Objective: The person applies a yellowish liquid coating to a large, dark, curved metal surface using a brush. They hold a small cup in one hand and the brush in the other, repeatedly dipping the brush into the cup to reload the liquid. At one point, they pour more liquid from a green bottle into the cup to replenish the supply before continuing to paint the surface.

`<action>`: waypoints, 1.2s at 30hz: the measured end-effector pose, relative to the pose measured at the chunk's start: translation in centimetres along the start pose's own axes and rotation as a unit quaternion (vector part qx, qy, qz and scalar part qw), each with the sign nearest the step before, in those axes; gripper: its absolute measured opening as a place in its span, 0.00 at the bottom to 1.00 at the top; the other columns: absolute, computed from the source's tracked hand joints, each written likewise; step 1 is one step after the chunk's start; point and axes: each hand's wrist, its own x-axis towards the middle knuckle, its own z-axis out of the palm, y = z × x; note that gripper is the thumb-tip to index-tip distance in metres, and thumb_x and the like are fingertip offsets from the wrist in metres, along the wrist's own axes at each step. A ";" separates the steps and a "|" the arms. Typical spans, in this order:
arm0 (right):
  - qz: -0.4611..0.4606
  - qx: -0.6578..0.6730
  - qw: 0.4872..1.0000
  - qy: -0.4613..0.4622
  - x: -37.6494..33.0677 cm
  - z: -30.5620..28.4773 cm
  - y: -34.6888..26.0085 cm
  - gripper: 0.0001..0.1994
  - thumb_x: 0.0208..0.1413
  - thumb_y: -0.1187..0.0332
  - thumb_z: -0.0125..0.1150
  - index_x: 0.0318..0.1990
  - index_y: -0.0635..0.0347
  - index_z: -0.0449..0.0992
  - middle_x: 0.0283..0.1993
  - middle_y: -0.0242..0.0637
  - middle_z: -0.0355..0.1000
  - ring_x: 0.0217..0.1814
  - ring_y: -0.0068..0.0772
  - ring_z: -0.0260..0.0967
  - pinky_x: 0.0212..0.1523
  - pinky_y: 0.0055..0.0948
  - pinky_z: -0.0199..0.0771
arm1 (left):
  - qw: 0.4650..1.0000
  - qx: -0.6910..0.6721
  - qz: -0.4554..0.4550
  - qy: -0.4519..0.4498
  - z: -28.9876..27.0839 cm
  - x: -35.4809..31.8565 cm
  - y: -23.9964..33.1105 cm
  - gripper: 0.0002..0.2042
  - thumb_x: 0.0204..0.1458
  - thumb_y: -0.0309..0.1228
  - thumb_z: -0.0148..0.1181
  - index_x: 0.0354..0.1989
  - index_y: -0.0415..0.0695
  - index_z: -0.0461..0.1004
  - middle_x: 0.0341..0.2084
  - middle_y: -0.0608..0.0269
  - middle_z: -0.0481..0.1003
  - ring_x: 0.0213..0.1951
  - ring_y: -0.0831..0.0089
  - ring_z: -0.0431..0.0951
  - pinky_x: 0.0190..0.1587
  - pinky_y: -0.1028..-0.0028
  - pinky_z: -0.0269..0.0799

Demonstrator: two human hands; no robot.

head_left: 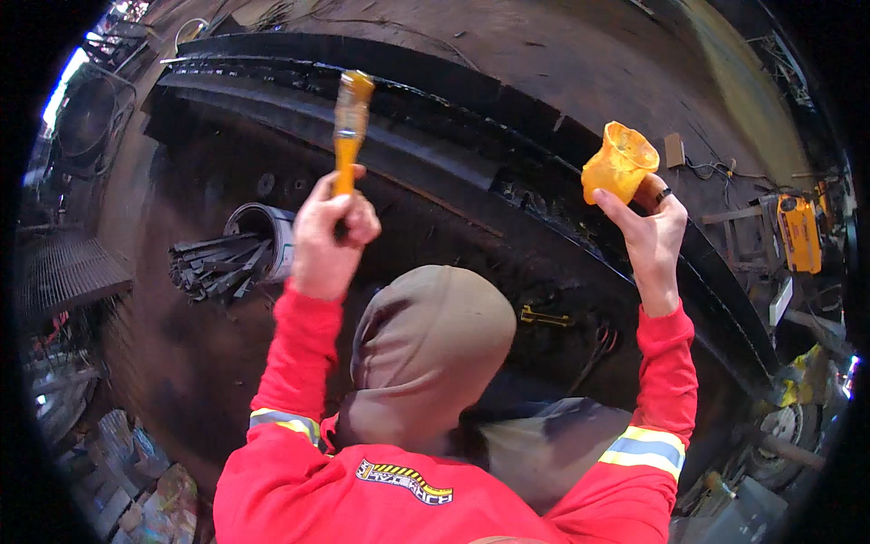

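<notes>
Paintbrush (349,129) raised over a long black beam (480,127), left hand (333,227) wrapped round its handle, right hand (656,234) holding a yellow cup (616,170), seemingly between strokes; next move likely calls for steady aim

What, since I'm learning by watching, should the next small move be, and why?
I'd probably bring the brush across to the orange cup: the left hand grips the brush bristles-up, well apart from the cup, which the right hand holds with its open mouth in view. Whether the cup contains anything, I can't tell.
</notes>
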 end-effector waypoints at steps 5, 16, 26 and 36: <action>-0.008 -0.006 1.000 -0.005 -0.6 -0.3 -0.4 0.21 0.42 0.66 0.77 0.43 0.66 0.79 0.41 0.37 0.80 0.44 0.26 0.76 0.55 0.29 0.70 | 0.997 -0.018 -0.045 0.067 2.5 1.6 -6.8 0.22 0.59 0.26 0.44 0.62 0.36 0.57 0.20 0.69 0.59 0.21 0.79 0.60 0.26 0.75 0.60; -0.014 0.018 1.000 -0.005 -3.4 -3.7 -0.7 0.21 0.41 0.67 0.77 0.43 0.65 0.80 0.41 0.36 0.80 0.44 0.25 0.75 0.54 0.29 0.70 | 0.923 0.318 0.046 0.212 6.5 7.9 -12.5 0.23 0.56 0.28 0.51 0.59 0.30 0.61 0.33 0.53 0.75 0.34 0.64 0.77 0.41 0.67 0.73; -0.024 0.064 0.998 0.009 -4.9 -6.5 -0.1 0.20 0.42 0.69 0.77 0.43 0.66 0.79 0.40 0.36 0.79 0.43 0.24 0.75 0.52 0.27 0.71 | 0.919 0.287 0.090 0.255 12.8 5.2 -12.4 0.19 0.49 0.31 0.58 0.46 0.32 0.65 0.32 0.50 0.74 0.34 0.65 0.76 0.42 0.67 0.72; -0.030 0.087 0.996 0.021 -5.8 -7.6 -0.1 0.21 0.40 0.69 0.78 0.43 0.67 0.79 0.40 0.36 0.79 0.42 0.23 0.75 0.50 0.26 0.72 | 0.947 0.156 0.060 0.274 10.7 9.4 -12.3 0.09 0.49 0.26 0.55 0.36 0.38 0.64 0.15 0.70 0.62 0.12 0.81 0.58 0.14 0.76 0.51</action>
